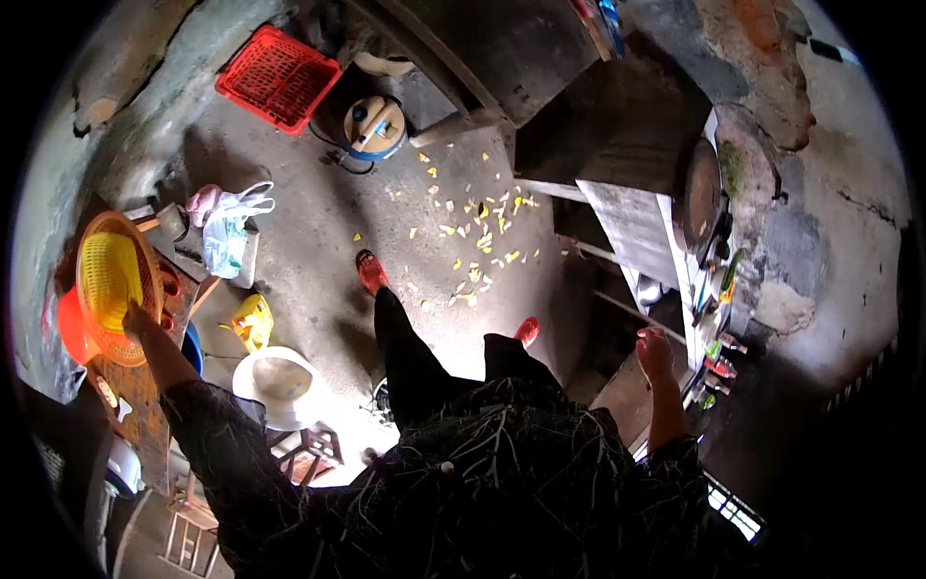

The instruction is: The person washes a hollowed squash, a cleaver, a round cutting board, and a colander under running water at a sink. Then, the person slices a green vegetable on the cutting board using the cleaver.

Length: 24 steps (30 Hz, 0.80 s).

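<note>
My left hand reaches out to the left, closed at the near edge of a yellow plastic basket. That basket sits within a larger orange colander, which is tilted over the wooden table. Part of a bright orange-red basin shows beside and below them. On my other side, my right hand hangs in the air near the shelving, its fingers curled in with nothing visible in them.
Yellow and white scraps litter the floor ahead. Nearby stand a white tub, a red crate and a round-topped appliance. A plastic bag rests on a stool. Shelving runs along the right.
</note>
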Each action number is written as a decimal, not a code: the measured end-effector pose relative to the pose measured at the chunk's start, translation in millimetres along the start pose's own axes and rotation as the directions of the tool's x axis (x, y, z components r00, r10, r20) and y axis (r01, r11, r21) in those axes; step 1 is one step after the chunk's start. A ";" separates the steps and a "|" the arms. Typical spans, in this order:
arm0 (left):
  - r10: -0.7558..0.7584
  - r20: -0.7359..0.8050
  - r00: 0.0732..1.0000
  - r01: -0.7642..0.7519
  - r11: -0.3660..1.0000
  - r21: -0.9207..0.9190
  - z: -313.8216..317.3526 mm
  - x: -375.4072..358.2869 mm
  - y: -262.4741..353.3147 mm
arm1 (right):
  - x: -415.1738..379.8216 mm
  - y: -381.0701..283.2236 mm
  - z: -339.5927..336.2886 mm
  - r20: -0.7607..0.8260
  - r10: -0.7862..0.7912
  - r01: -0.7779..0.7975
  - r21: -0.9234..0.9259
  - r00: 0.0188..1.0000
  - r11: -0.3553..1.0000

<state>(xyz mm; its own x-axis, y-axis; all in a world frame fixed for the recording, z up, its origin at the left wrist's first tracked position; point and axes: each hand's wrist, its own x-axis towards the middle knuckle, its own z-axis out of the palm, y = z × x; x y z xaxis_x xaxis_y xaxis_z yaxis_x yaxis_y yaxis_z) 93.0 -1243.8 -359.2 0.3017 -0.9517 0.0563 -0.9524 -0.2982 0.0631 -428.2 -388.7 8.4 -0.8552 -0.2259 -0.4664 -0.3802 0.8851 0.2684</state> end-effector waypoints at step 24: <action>0.927 -0.141 -0.348 -0.499 -0.310 -0.809 -347.2 -695.5 333.9 | 10.2 217.4 98.9 -0.119 0.237 -0.171 0.402 0.964 0.899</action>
<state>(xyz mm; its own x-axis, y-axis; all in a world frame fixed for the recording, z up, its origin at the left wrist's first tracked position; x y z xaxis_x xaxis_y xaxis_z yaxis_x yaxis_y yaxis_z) -419.8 -656.2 -31.3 -0.9817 0.0651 0.1791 0.1799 0.6265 0.7584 -484.7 -158.3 -21.3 -0.9565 -0.0565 -0.2861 -0.0538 0.9984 -0.0176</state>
